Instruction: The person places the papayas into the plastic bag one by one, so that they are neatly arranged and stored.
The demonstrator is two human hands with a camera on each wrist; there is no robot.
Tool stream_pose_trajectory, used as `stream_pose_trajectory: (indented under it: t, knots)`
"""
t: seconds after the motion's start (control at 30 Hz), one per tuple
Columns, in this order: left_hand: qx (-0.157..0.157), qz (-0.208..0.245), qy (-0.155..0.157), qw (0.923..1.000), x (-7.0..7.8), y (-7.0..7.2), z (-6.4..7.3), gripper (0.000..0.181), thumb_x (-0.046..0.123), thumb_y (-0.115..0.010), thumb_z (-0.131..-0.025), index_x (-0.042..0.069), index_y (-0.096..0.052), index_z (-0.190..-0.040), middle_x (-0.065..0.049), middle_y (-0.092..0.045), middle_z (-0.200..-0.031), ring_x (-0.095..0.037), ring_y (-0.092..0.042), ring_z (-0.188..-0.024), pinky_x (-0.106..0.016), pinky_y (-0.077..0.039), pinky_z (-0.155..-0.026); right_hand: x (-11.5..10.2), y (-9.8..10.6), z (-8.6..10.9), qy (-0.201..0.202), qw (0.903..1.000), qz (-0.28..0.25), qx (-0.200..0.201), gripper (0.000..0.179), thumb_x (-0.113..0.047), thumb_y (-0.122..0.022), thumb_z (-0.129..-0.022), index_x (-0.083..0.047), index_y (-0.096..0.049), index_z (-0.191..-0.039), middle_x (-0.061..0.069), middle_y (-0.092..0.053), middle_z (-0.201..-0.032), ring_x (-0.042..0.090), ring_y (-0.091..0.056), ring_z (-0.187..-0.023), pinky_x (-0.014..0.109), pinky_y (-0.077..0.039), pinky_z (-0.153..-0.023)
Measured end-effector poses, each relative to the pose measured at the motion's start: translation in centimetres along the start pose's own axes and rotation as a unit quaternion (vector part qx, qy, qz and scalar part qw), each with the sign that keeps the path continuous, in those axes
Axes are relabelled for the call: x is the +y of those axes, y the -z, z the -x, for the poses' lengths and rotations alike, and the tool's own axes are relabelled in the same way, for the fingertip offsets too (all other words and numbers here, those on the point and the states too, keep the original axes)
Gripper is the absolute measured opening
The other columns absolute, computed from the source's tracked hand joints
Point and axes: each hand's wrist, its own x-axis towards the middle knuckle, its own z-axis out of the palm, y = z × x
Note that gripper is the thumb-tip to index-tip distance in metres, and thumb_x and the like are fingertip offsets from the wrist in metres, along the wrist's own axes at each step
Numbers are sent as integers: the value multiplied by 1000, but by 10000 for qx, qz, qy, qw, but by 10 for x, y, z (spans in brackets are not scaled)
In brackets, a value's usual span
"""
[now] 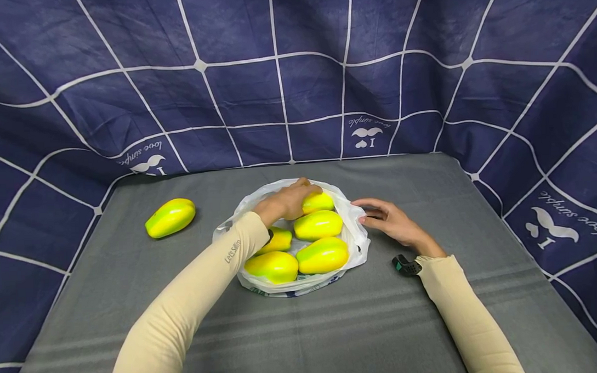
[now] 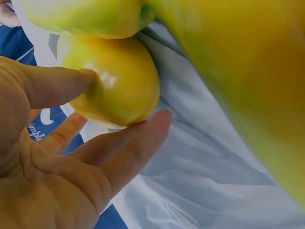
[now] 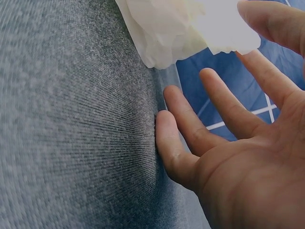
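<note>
A white plastic bag [image 1: 356,228] stands with its mouth spread wide and several yellow-green papayas [image 1: 323,255] inside. My left hand [image 1: 286,202] reaches into the back of the bag. There its thumb and fingers grip the rearmost papaya [image 2: 119,81], thumb on one side and fingers on the other. At the bag's right rim is my right hand [image 1: 391,221], which pinches the thin edge between thumb and index finger. Its other fingers [image 3: 228,105] extend below the plastic, beside the grey cloth. The left forearm covers part of the bag's near left side.
Another papaya [image 1: 170,218] lies on the grey tabletop [image 1: 382,326], left of the bag. A dark blue curtain [image 1: 315,87] with white grid lines hangs behind and along both sides. A black strap [image 1: 406,265] is at the right wrist.
</note>
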Motion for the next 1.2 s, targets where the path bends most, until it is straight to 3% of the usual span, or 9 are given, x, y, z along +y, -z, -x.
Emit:
stream_pose_trajectory:
  t: [0.17,0.37,0.57,0.67,0.83,1.0,1.2]
  knots:
    - [76,-5,-44,10000,0,-2,-1,64,-4,-55,-97,22,-40,-154,-7,-36,-153,-26,-43,-137,-43,-37,-117,0,-1,0,33,10000,-21,-9,48,-14,-69,-95,-7,-56,-141,15,-52,-146,18,-62,-118,20,-52,-94]
    - [-77,-134,-56,9999,1,1,1,64,-2,-52,-98,21,-38,-155,-5,-33,-161,-25,-33,-147,-42,-28,-122,1,-2,-1,68,10000,22,-25,48,-15,-69,-95,-7,-55,-141,16,-52,-146,21,-62,-119,20,-52,-94]
    - [-300,1,76,9995,1,10,9,67,-4,-51,-97,22,-35,-157,-3,-30,-164,-25,-29,-151,-43,-24,-124,0,-2,-1,76,10000,22,-12,48,-15,-70,-95,-8,-56,-140,14,-53,-145,24,-61,-120,20,-52,-94]
    - [-251,89,83,9996,0,16,17,63,0,-50,-99,21,-35,-157,-5,-31,-163,-26,-28,-151,-46,-24,-124,0,-3,-2,56,10000,-13,-39,48,-15,-70,-95,-7,-56,-140,15,-52,-146,22,-61,-120,20,-52,-94]
    - [238,255,-191,9992,-4,36,36,52,7,-49,-102,16,-42,-153,-8,-42,-157,-29,-33,-148,-48,-27,-122,1,-4,-1,-1,10000,-7,-49,49,-16,-70,-95,-8,-56,-141,15,-52,-146,18,-62,-119,20,-52,-94]
    - [819,436,-572,9940,-14,57,57,46,8,-51,-102,7,-48,-148,-10,-49,-152,-30,-40,-144,-47,-32,-119,0,-3,1,-70,10000,35,0,49,-16,-70,-95,-9,-56,-141,14,-51,-147,18,-62,-119,20,-52,-94]
    - [1337,538,-680,9872,-36,66,78,48,10,-59,-99,2,-50,-145,-15,-53,-148,-33,-45,-140,-50,-35,-117,-1,-1,2,-59,9999,81,-4,49,-18,-70,-95,-10,-56,-141,13,-51,-147,16,-61,-119,19,-52,-93]
